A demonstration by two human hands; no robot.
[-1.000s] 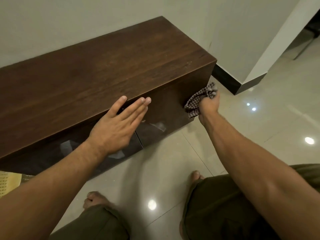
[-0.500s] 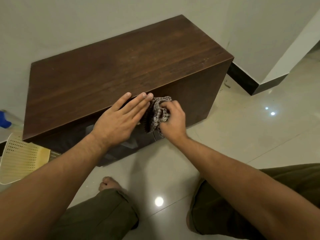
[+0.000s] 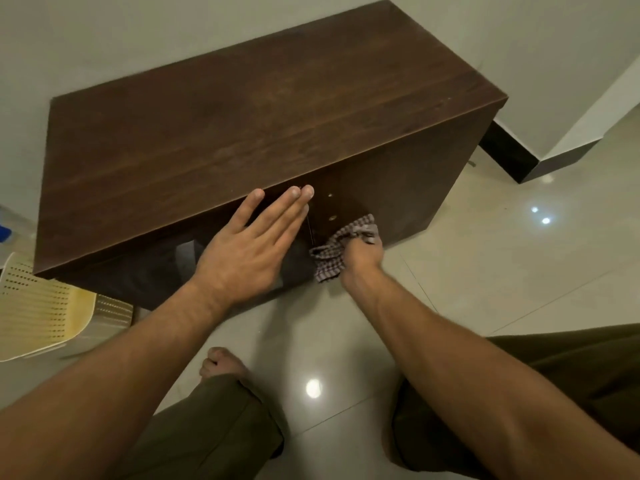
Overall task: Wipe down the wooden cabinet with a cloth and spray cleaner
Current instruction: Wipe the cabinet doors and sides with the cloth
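Left hand (image 3: 247, 252) flat, fingers straight on cabinet (image 3: 242, 126) front, right hand (image 3: 362, 259) fisted round cloth (image 3: 332, 252), pressing it low on front

At the left edge of the frame a pale yellow basket (image 3: 41, 313) with many small holes sits on the glossy tiled floor (image 3: 519, 271); above it a small blue thing (image 3: 4, 233) shows. At the upper right a black skirting (image 3: 505, 152) runs under the white wall (image 3: 138, 36).
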